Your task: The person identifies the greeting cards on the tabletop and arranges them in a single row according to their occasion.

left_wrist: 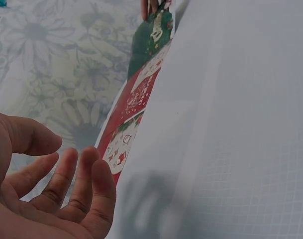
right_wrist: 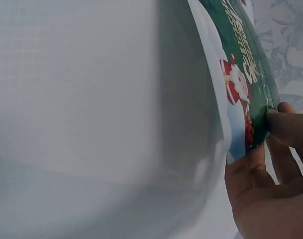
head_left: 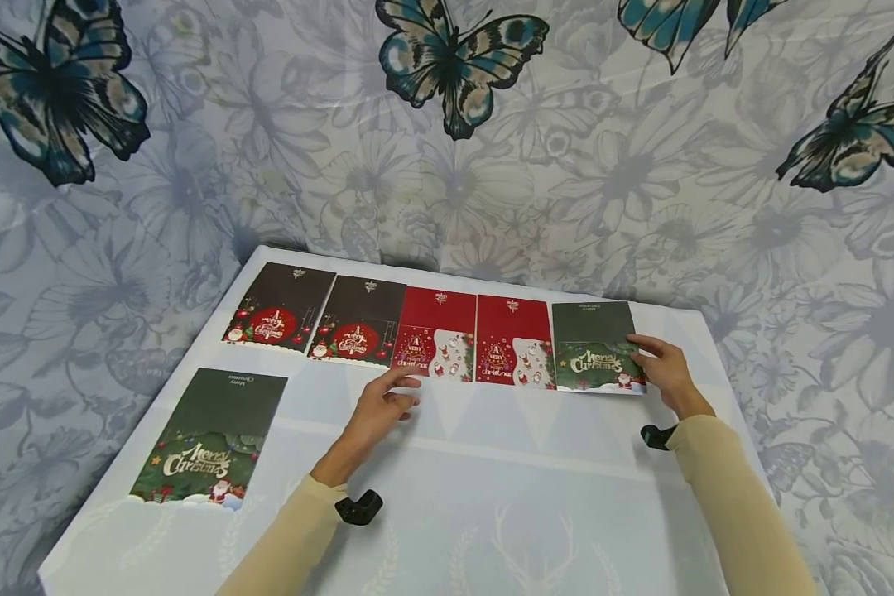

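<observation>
My right hand (head_left: 669, 377) pinches the right edge of a green Merry Christmas card (head_left: 592, 331) at the right end of the back row. The right wrist view shows the thumb (right_wrist: 290, 128) on the card's printed face and other fingers beneath, with its corner bent. Its Santa figure (right_wrist: 237, 84) faces up. My left hand (head_left: 376, 414) hovers with relaxed fingers in front of a red card (head_left: 435, 310), holding nothing. In the left wrist view its thumb and fingertips stand apart.
Left of the green card lie a second red card (head_left: 512, 319) and two dark cards (head_left: 290, 290) (head_left: 365, 302) in the same row. Another green card (head_left: 212, 414) lies at the left of the white table (head_left: 507, 488). A butterfly-printed cloth (head_left: 566, 182) hangs behind.
</observation>
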{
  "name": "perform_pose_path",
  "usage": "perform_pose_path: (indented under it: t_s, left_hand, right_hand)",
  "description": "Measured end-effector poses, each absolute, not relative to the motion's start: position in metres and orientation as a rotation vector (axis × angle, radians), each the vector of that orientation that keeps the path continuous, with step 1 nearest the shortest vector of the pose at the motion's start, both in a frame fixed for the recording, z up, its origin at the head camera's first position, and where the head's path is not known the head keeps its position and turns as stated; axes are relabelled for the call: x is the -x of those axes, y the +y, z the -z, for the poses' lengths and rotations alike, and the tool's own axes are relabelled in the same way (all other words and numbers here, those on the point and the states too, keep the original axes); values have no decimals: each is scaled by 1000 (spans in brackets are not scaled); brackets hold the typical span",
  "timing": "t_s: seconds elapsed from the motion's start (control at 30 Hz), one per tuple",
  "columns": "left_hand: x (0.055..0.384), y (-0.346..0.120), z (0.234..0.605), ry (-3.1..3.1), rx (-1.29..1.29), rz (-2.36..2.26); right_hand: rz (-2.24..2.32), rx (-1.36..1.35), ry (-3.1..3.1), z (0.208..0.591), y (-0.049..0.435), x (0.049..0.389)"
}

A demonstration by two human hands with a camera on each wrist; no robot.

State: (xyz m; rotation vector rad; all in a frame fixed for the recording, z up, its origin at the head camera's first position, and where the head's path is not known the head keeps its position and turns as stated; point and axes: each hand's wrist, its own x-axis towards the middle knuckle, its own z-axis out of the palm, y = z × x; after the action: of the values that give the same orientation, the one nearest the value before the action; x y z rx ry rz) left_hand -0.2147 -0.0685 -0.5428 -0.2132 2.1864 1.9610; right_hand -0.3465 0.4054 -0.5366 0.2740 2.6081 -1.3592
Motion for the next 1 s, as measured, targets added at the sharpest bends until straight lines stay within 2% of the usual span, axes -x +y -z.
perform_pose_path:
  t_s: [0.23, 0.5, 0.8, 1.0]
  left_hand:
    - [213, -71, 543, 2181, 206, -1967]
    - [210, -79, 543, 2186, 246, -1968]
    - [207, -94, 544, 2223, 242, -1939]
    - [208, -102, 541, 2242, 249, -1929]
  right_hand:
    - [1126, -355, 2827, 534, 396, 347]
    - [1091, -425, 2829, 537, 393, 343]
    - [1236, -498, 2808, 547, 380, 330]
    - [1409, -362, 2793, 543, 359, 318]
